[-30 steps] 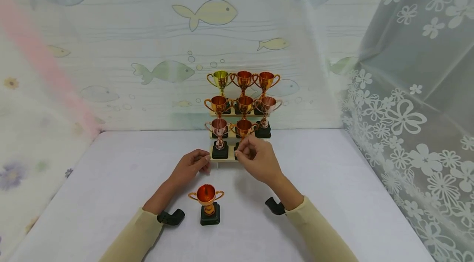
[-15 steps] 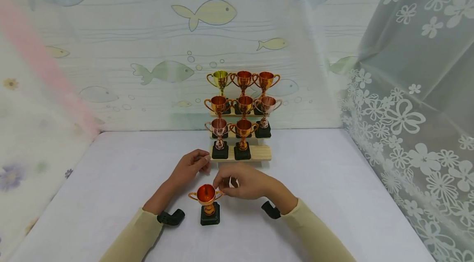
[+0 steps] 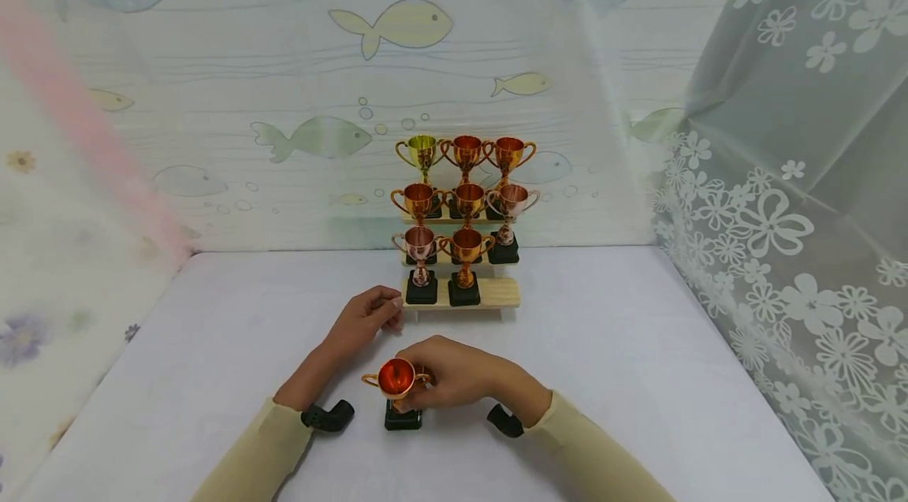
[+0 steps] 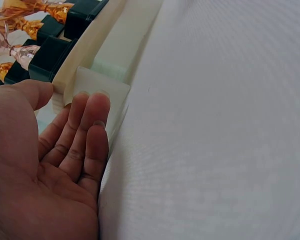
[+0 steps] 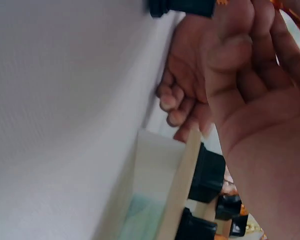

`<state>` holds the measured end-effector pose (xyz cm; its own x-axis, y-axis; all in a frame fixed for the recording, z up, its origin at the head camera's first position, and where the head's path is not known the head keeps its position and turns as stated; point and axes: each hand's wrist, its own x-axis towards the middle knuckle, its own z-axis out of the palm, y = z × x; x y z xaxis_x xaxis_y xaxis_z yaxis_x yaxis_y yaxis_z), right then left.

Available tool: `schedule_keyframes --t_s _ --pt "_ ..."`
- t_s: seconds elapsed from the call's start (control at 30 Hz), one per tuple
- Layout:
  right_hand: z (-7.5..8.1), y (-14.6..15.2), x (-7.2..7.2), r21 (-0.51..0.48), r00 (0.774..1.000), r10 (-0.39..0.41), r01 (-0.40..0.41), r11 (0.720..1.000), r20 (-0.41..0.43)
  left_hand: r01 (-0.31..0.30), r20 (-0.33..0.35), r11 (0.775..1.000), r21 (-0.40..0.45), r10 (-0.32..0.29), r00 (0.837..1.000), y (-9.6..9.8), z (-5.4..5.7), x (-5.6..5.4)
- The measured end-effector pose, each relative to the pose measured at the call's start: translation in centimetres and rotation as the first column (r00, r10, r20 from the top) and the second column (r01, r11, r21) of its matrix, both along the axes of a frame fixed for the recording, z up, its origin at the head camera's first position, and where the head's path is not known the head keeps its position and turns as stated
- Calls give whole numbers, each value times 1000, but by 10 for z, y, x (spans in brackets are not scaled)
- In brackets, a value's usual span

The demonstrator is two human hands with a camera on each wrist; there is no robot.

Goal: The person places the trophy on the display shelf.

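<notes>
My right hand (image 3: 454, 373) holds a small orange-gold trophy cup (image 3: 396, 379) between thumb and fingers, just below its bowl. The black base sits at or very near the tabletop; in the right wrist view only part of that base (image 5: 185, 6) shows. At the left end of a tiered wooden display stand (image 3: 500, 291), my left hand (image 3: 365, 319) touches the bottom step's end with relaxed fingers and thumb. The left wrist view shows those fingers (image 4: 92, 145) beside the stand's pale side panel. A pink-gold trophy (image 3: 421, 281) and an orange-gold one (image 3: 465, 285) stand on the bottom step.
Above, two more steps carry several trophies in gold, orange and pink tones, including a yellow-gold one (image 3: 422, 151) at the top left. Bare wood shows at the bottom step's right end. A white cloth (image 3: 603, 344) covers the table; printed and lace curtains hang around it.
My right hand has left the orange-gold trophy on the bottom step, come back toward me and taken hold of the trophy on the table. The left hand has stayed in place.
</notes>
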<state>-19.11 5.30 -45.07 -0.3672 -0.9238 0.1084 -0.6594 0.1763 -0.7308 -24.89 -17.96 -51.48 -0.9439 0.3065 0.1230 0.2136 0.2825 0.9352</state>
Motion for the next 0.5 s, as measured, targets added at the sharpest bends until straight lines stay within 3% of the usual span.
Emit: schedule_keyframes --t_s 0.2,0.5 --pt "3 -1 3 11 998 -60 60 998 -19 1 7 1000 -4 -1 1000 0 1 0" --pt "12 15 -4 3 995 -94 94 996 46 2 15 1000 3 -2 1000 1 2 0"
